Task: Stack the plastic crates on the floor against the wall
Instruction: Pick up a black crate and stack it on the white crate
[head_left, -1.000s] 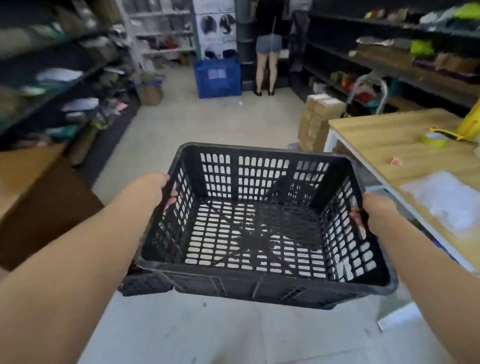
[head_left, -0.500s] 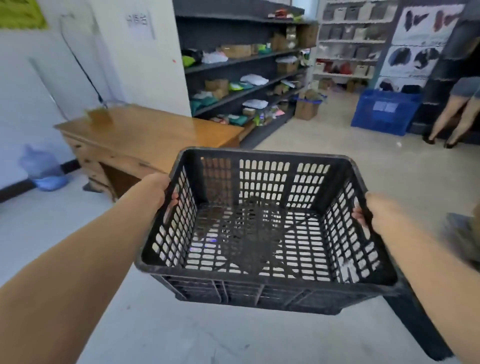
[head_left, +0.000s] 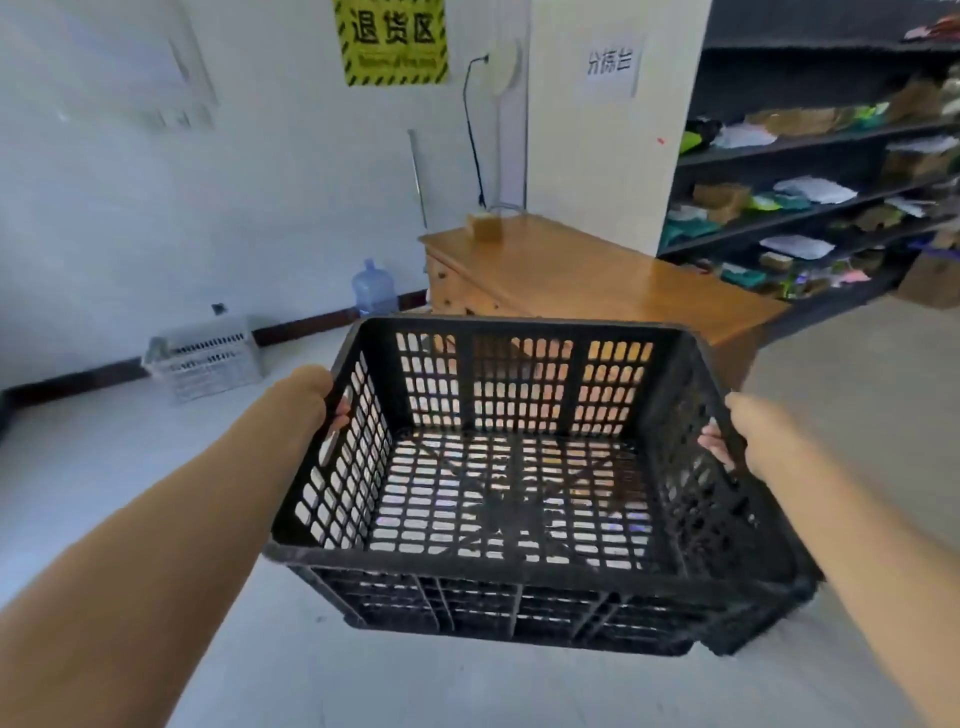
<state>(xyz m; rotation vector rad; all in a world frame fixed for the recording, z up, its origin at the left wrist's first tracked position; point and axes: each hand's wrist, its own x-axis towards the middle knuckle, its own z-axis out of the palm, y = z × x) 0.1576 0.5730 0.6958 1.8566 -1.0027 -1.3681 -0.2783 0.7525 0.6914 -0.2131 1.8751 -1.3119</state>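
Observation:
I carry an empty black slotted plastic crate (head_left: 519, 530) in front of me, above the floor. My left hand (head_left: 311, 400) grips the handle slot in its left wall, fingers curled through. My right hand (head_left: 748, 436) grips the handle slot in the right wall the same way. A white plastic crate (head_left: 208, 356) stands on the floor against the white wall (head_left: 156, 223), ahead and to the left.
A wooden desk (head_left: 587, 270) stands ahead against a pillar, with a small box on it. A blue water bottle (head_left: 373, 288) sits on the floor by the wall. Dark shelves (head_left: 821, 192) with packed goods run along the right.
I have turned left with the crate still gripped by both hands. The aisle and the person are out of view; the wall, the white crate and the desk have come into view.

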